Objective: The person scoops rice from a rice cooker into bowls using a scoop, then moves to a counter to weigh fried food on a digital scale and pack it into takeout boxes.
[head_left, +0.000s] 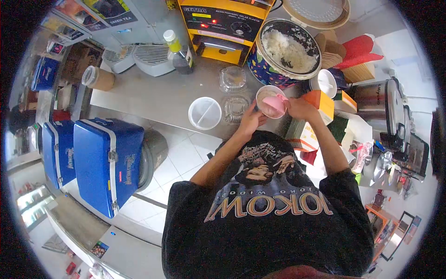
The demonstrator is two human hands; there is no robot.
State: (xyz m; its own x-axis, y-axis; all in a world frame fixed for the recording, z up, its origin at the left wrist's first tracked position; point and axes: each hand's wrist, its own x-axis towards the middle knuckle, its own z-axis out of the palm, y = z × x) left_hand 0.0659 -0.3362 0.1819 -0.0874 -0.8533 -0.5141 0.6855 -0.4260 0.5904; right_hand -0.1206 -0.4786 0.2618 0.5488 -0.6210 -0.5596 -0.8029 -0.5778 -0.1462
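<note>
My left hand grips a white tub from its near left side, at the counter's front edge. In my right hand is a pink scoop, which dips into the tub's mouth. Some pale stuff shows inside the tub beside the scoop, too small to name surely. Just behind stands an uncovered rice pot with a patterned outside and white rice inside. Left of the tub lie two clear plastic clamshell boxes and a round white divided container.
A yellow cup-sealing machine stands at the back, with a dark bottle beside it. Cartons, a white cup and a steel cooker crowd the right. Blue cool boxes stand at left.
</note>
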